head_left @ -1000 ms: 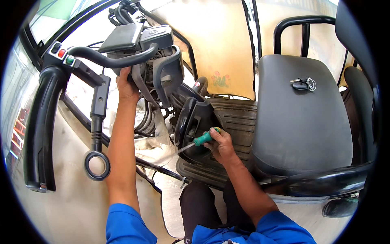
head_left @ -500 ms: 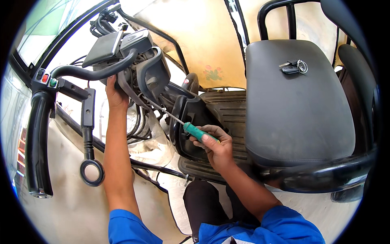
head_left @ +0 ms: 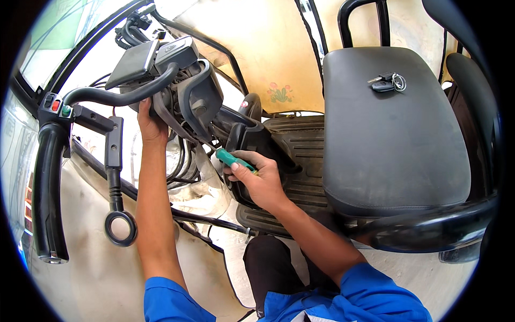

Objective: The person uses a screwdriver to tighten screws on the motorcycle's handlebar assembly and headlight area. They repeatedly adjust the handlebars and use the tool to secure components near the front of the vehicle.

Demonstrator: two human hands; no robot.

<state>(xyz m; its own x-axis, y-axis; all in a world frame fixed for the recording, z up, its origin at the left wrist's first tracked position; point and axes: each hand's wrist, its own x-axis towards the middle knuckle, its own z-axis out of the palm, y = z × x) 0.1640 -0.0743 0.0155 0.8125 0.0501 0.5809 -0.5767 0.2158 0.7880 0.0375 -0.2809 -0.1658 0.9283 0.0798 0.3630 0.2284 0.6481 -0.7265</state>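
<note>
Seat [head_left: 397, 150] has keys [head_left: 383, 86] on it; we've R hand [head_left: 262, 181] closed rd screwdriver [head_left: 227, 156], L hand [head_left: 152, 126] under dash [head_left: 132, 63], can't tell grip.

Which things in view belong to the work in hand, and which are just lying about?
In the work:
- green-handled screwdriver, in the right hand
- dark housing below the handlebar, with the left hand raised beside it

Lying about:
- keys on the seat

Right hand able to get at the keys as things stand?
Probably not straight away: the right hand is wrapped around a green-handled screwdriver, though nothing visible covers the keys on the seat.
</note>
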